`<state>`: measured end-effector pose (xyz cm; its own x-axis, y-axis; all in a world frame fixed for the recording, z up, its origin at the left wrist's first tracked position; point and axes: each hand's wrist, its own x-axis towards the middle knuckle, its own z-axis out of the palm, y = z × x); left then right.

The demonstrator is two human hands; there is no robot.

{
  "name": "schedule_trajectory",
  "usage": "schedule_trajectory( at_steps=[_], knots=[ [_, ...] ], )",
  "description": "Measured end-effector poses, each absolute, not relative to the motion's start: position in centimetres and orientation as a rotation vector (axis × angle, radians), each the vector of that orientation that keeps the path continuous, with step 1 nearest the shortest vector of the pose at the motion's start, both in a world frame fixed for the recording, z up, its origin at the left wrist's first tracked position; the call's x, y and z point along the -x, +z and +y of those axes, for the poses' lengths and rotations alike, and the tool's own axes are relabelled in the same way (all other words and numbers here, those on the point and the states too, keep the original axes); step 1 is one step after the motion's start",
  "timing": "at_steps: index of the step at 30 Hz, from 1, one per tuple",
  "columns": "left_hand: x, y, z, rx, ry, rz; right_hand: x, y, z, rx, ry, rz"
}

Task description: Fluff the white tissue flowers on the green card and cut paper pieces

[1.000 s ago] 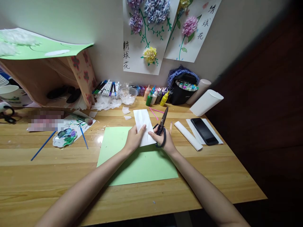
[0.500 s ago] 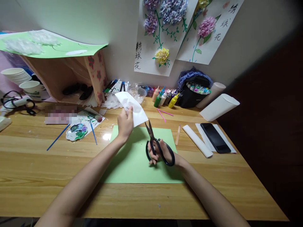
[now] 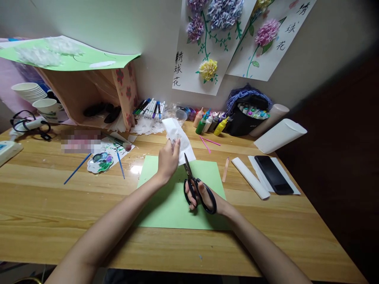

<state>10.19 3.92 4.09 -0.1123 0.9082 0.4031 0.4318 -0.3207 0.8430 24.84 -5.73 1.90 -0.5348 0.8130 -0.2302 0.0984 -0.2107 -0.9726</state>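
My left hand [image 3: 167, 161] pinches a white folded paper strip [image 3: 179, 138] and holds it up above the green paper sheet [image 3: 177, 197] that lies on the wooden table [image 3: 59, 205]. My right hand [image 3: 204, 195] has its fingers through the handles of black scissors [image 3: 194, 185]. The blades point up and away, and their tip meets the lower edge of the white strip.
A paint palette [image 3: 100, 162] and blue brushes [image 3: 77, 169] lie to the left. Markers [image 3: 149, 108], paint bottles [image 3: 210, 122] and a black pen bag [image 3: 247, 114] line the wall. A phone [image 3: 274, 174] on white paper and white rolls [image 3: 280, 136] sit at the right.
My left hand lifted the white strip off the table and turned it. My right hand drew the scissors back toward me, then brought the blade tip up to the strip.
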Motion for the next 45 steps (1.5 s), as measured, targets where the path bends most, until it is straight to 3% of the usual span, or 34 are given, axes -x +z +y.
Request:
schedule_trajectory(
  at_steps=[27, 45],
  knots=[
    [-10.1, 4.3, 4.0, -1.671, 1.439, 1.458, -24.9, 2.8, -5.5, 1.127, 1.780, -1.522],
    [-9.9, 4.5, 4.4, -1.605, 1.485, 1.484, -24.7, 2.2, -5.5, 1.236, 1.525, -1.567]
  ],
)
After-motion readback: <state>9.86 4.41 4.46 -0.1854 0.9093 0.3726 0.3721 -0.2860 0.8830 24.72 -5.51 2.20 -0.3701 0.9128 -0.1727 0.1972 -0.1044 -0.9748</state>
